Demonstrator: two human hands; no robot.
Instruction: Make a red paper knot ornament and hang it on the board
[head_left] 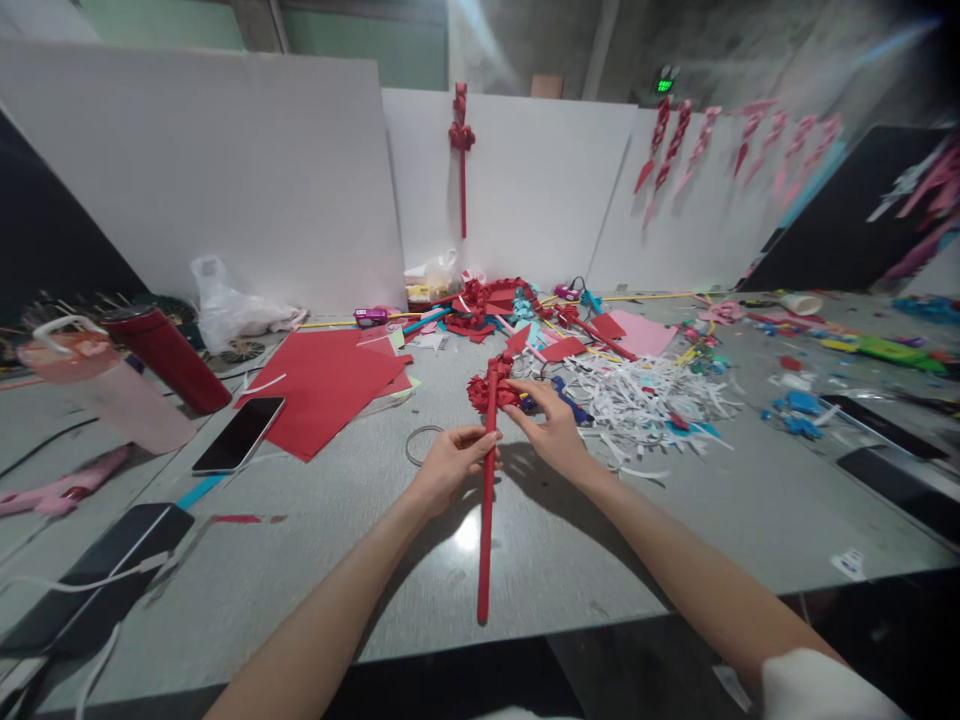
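Along the near edge of the gray table (360, 500), both forearms reach in from the bottom, the left one (322, 605) slanting up to the right and the right one (690, 555) up to the left, a white sleeve (825, 688) at its elbow. Between them the red rod (484, 540) points its lower end toward the person. Farther up it, the left hand (454, 458) is closed on the rod, thumb laid across the front, the other fingers curled behind. Just beyond, the right hand (553, 422) arches in, thumb and forefinger pinched on the side of the red paper flower (480, 393) at the rod's far end. Beside the left hand lies a metal ring (408, 447). Past the hands spread red sheets (322, 385) on the left and white paper strips (652, 400) on the right; behind, a similar red piece (463, 190) hangs on a white panel (540, 190).
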